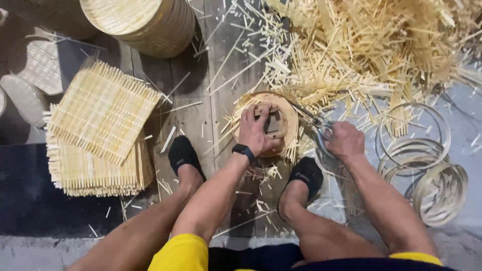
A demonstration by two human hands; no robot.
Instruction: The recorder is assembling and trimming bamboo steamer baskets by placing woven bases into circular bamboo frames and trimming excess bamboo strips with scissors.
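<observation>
my left hand (257, 129) presses a small dark block down on the round woven bamboo tray (266, 123) on the wooden floor between my feet. my right hand (344, 140), fingers closed, grips metal scissors (317, 125) at its rim, trimming stray strips; the next cut needs turning.

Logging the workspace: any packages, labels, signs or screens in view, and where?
Smartwatch: on the left wrist, small dark band with a black rectangular face; screen unlit.
No packages, labels or signs show.
</observation>
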